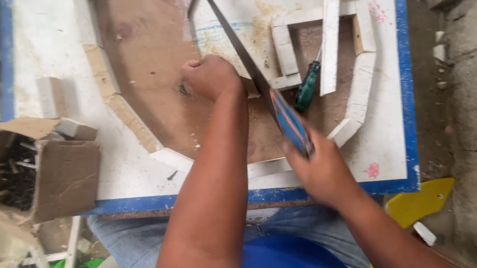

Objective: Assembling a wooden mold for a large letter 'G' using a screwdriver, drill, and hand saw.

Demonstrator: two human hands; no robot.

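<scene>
I am looking down at a big white board [50,55] with a blue edge, lying flat on the person's lap side. A brown cut-out part is showing in its middle, with white strips [331,19] lying around it. A cardboard box [61,173] of dark bits is sitting on the left. The floor on the right is looking rough and dusty.

The right hand [320,172] is gripping the blue handle of a saw [256,81], fingers wrapped tight. The thin blade is looking stiff but bendy, and sharp, so I would only hold the handle. The left hand [211,78] is making a fist, pressing a small piece down beside the blade. A green screwdriver [308,86] is lying near.
</scene>
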